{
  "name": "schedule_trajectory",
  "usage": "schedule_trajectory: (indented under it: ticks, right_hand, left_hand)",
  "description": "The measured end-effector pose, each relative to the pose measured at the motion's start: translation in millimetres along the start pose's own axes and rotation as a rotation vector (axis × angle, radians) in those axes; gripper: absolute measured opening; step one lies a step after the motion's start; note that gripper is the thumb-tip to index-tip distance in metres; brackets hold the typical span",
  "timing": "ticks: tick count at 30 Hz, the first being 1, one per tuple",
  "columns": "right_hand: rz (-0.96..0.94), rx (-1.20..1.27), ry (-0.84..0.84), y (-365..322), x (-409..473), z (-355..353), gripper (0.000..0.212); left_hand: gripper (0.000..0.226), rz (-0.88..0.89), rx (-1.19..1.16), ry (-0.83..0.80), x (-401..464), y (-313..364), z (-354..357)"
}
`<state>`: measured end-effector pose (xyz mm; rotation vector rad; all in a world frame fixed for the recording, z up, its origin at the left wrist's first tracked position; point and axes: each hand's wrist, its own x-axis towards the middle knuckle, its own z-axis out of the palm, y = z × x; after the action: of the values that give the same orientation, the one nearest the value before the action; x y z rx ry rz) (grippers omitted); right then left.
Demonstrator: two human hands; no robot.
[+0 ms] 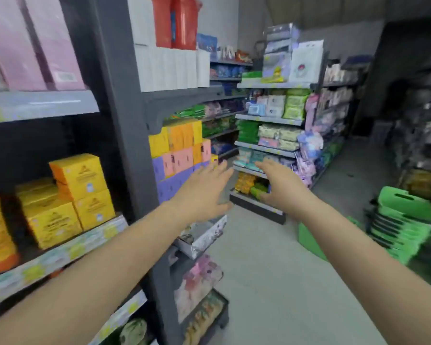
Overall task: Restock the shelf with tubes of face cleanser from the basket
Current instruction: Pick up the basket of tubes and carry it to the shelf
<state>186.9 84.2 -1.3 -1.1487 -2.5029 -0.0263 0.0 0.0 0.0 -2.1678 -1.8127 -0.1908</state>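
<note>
Since no cleanser tube shows, we judge only: light, slick, squashy, best gripped mid-body. Our left hand (pixel 204 192) and right hand (pixel 281 183) reach forward spread and empty; green baskets (pixel 403 220) stack right of them.

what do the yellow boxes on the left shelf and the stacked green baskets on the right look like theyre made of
Yellow boxes: probably printed cardboard, matte, judging by crisp folded edges and flat printed faces. Green baskets: likely moulded plastic, slightly glossy, with cut-out handle slots and nested rims. Blur leaves both uncertain.
</note>
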Motion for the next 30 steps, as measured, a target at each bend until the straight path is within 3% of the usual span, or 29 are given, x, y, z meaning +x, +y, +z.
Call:
schedule_trajectory:
  ticks: [7, 19, 30]
  right_hand:
    - [0.218, -0.119, 0.005, 95, 28, 3, 0.072]
    - [0.457, -0.184, 0.027, 269, 90, 6, 0.075]
    - [0.544, -0.207, -0.045, 472, 135, 6, 0.078]
  left_hand:
    - [0.082, 0.139, -0.096, 0.024, 135, 29, 61]
    - [0.081, 0.385, -0.112, 0.068, 348, 92, 97]
    - [0.080, 0.395, -0.137, 0.013, 536, 174, 160]
